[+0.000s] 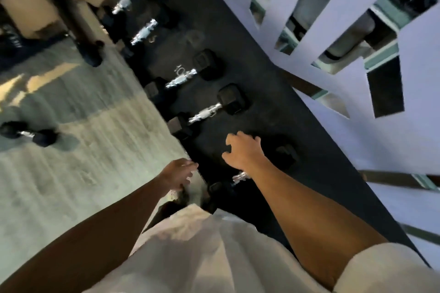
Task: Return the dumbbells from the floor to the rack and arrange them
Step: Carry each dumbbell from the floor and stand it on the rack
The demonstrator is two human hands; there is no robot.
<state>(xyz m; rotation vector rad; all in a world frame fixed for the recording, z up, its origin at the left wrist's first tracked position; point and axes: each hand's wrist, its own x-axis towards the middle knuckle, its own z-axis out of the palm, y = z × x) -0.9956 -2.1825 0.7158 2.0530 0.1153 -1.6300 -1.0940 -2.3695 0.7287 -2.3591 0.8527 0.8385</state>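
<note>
White shirt [202,252] nearest, both bare arms reaching out. Left hand [177,173] at the rack [273,112] edge, fingers apart and empty; right hand [242,150] spread, empty, over the nearest racked dumbbell [240,176]. Farther along, more dumbbells [204,112] sit racked, one dumbbell on the floor [28,133] far left.

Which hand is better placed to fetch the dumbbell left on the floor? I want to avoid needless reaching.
Left, probably. The floor dumbbell lies on the left hand's side, while the right hand hovers open over the rack.
</note>
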